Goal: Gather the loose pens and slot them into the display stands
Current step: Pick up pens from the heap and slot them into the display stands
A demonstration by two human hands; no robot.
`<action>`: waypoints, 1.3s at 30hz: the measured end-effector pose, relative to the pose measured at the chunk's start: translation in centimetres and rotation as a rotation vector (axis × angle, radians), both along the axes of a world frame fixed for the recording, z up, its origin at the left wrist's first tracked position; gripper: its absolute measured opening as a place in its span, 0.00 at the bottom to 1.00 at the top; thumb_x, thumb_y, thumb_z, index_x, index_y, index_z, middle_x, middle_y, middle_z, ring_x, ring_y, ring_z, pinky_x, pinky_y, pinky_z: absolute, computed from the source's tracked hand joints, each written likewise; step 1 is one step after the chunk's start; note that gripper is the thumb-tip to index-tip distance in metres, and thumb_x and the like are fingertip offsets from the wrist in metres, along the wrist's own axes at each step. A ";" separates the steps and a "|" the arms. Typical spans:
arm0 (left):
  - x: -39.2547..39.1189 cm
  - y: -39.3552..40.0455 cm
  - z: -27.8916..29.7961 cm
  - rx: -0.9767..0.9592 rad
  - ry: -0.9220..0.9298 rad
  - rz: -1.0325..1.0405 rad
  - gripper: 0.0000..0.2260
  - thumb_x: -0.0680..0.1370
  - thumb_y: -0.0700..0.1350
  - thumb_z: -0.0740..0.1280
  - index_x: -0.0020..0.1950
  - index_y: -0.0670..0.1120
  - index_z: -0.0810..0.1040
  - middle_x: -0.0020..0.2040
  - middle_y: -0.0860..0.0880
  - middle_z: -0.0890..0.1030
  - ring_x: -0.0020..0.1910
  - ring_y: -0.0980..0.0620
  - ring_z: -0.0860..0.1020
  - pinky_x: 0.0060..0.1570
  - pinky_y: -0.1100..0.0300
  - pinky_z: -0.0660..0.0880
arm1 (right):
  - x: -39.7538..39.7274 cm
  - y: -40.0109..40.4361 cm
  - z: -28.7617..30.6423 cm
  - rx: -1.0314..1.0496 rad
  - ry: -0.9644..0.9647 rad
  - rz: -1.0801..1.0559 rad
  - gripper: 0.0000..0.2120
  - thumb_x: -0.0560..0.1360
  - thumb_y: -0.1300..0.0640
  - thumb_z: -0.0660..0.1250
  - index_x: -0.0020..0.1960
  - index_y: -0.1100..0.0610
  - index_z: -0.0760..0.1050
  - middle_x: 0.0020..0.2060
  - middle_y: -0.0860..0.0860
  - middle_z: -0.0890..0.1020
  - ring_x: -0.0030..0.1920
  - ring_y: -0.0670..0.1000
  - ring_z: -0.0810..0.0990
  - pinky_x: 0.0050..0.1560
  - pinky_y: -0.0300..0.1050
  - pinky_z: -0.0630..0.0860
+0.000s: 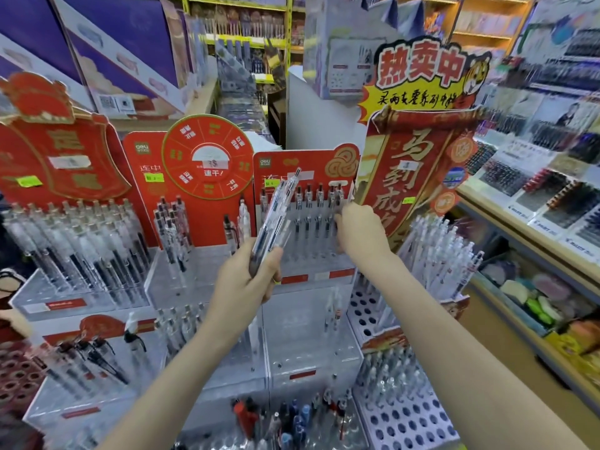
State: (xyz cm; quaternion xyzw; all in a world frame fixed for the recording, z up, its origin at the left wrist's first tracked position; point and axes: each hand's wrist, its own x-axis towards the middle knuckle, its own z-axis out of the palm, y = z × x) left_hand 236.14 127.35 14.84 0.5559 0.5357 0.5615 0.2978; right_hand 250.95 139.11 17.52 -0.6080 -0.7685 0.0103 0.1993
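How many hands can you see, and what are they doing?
2. The left hand holds a bunch of pens in the middle. The right hand reaches to the pens in the red stand behind; its fingertips are hidden.

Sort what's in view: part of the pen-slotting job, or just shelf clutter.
Job: bundle of clear pens in left hand; right hand at the red-backed display stand.
Clutter: yellow "hot sale" sign; erasers; red wheel card.
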 end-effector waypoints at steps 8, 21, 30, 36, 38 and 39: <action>-1.1 -1.4 0.0 0.046 -0.017 0.047 0.09 0.78 0.47 0.60 0.41 0.45 0.72 0.25 0.52 0.73 0.23 0.55 0.67 0.24 0.66 0.66 | 1.2 -0.6 0.1 0.061 0.171 0.033 0.09 0.78 0.58 0.64 0.45 0.63 0.78 0.37 0.57 0.82 0.39 0.57 0.81 0.43 0.49 0.79; -2.3 -1.7 -0.2 0.027 -0.048 0.060 0.09 0.79 0.46 0.60 0.41 0.44 0.70 0.26 0.54 0.74 0.23 0.57 0.68 0.24 0.67 0.66 | -2.2 -0.6 2.3 0.367 0.380 0.175 0.08 0.77 0.63 0.64 0.52 0.60 0.80 0.48 0.55 0.81 0.48 0.53 0.78 0.49 0.37 0.67; -2.9 -2.0 0.0 0.023 -0.040 0.038 0.15 0.79 0.46 0.60 0.56 0.34 0.71 0.26 0.54 0.75 0.23 0.58 0.69 0.25 0.66 0.66 | -2.8 -1.4 3.0 0.407 0.407 0.088 0.07 0.75 0.59 0.67 0.52 0.58 0.77 0.45 0.52 0.79 0.46 0.52 0.77 0.44 0.43 0.72; -3.0 -2.3 0.0 -0.028 -0.052 -0.057 0.06 0.78 0.47 0.61 0.44 0.47 0.73 0.27 0.53 0.74 0.24 0.57 0.67 0.23 0.66 0.65 | -3.4 -2.3 2.7 0.369 0.431 0.064 0.08 0.75 0.55 0.68 0.53 0.57 0.76 0.50 0.51 0.72 0.44 0.46 0.71 0.41 0.40 0.71; -3.0 -2.5 0.1 -0.058 -0.113 -0.125 0.15 0.75 0.52 0.62 0.45 0.39 0.74 0.29 0.46 0.73 0.24 0.54 0.66 0.23 0.65 0.64 | -3.1 -3.6 3.2 0.284 0.684 0.203 0.06 0.76 0.55 0.67 0.51 0.56 0.77 0.46 0.51 0.76 0.40 0.45 0.74 0.39 0.36 0.70; -3.1 -2.4 0.1 -0.081 -0.138 -0.158 0.18 0.74 0.53 0.61 0.45 0.37 0.74 0.29 0.44 0.72 0.23 0.54 0.65 0.23 0.65 0.63 | -3.1 -4.4 3.5 0.131 0.829 0.301 0.06 0.76 0.55 0.66 0.50 0.57 0.78 0.42 0.51 0.78 0.37 0.46 0.75 0.36 0.37 0.71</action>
